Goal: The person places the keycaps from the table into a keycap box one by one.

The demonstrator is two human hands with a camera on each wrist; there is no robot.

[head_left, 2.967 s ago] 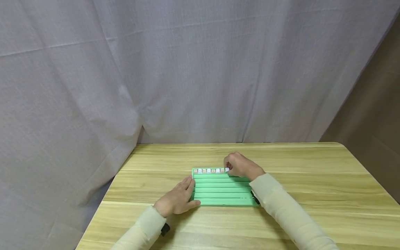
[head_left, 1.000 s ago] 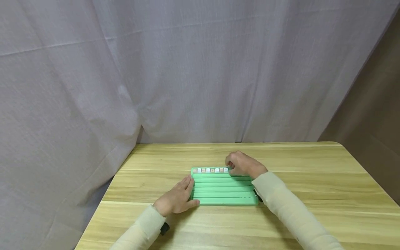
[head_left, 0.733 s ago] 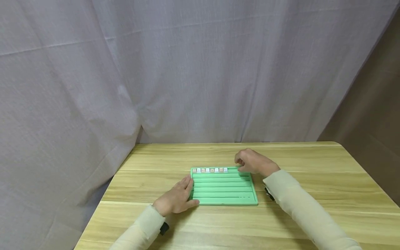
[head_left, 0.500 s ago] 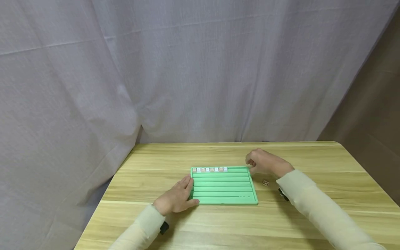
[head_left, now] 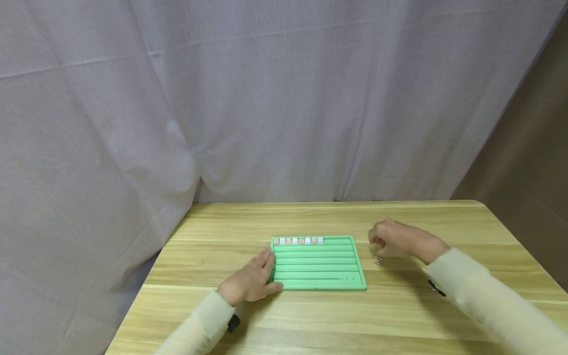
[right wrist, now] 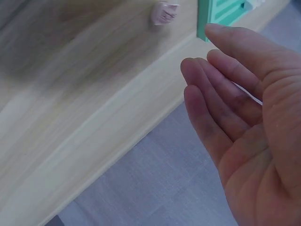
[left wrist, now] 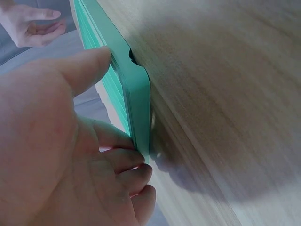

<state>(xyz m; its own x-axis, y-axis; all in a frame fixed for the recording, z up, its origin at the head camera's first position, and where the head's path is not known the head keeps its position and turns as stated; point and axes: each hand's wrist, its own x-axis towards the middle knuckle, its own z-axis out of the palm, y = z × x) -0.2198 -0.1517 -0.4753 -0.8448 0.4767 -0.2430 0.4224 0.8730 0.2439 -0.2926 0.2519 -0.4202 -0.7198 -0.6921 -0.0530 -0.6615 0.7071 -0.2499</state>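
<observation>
A green grooved tray (head_left: 317, 254) lies flat on the wooden table. Along the left part of its far groove sits a row of small keycaps (head_left: 295, 241), pale orange and white by turns. My left hand (head_left: 253, 279) rests against the tray's left side, fingers fairly straight and thumb on the near corner; the left wrist view shows them along the green rim (left wrist: 136, 89). Right of the tray lies one loose pale orange keycap (head_left: 378, 260), seen pinkish in the right wrist view. Just above it hovers my right hand (head_left: 397, 239), fingers loosely bent, nothing between them.
A grey curtain (head_left: 284, 108) hangs behind the table's far edge, with a brown panel (head_left: 528, 162) at the right. Bare wooden tabletop (head_left: 293, 320) surrounds the tray.
My right hand has left the tray's far groove and moved right to the loose keycap, which its arm covered before. The white keycap it handled stays in the row. The left hand keeps its place.
</observation>
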